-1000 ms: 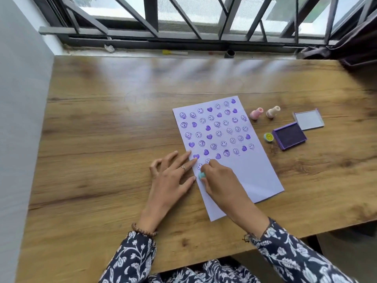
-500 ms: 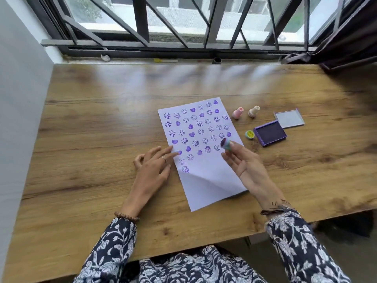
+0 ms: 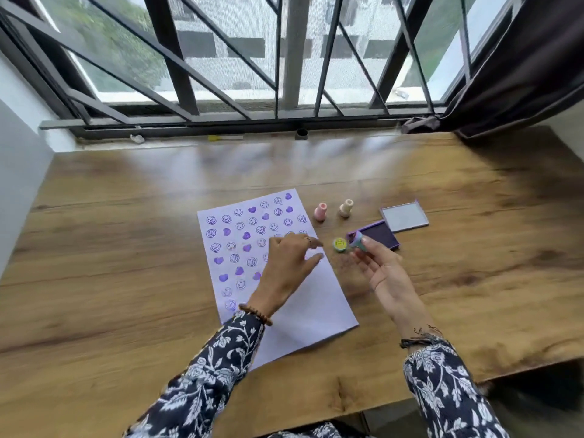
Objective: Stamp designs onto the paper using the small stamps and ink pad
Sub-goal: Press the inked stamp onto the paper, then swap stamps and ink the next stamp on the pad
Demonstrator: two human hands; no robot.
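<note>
Toward the table's [image 3: 126, 279] right edge, our right hand [image 3: 384, 273] pinches a small stamp [image 3: 357, 240] at the ink pad's [image 3: 377, 239] corner, likely to re-ink; our left hand [image 3: 289, 268], fingers spread, hovers over the paper [image 3: 316, 311].

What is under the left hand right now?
The left hand hovers over the paper, covering several purple stamped prints; which designs lie beneath cannot be seen. It holds nothing visible.

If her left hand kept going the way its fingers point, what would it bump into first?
Probably the yellow stamp, lying just beyond the left hand's fingertips, off the paper's right edge. The hand's height above the table is unclear.
</note>
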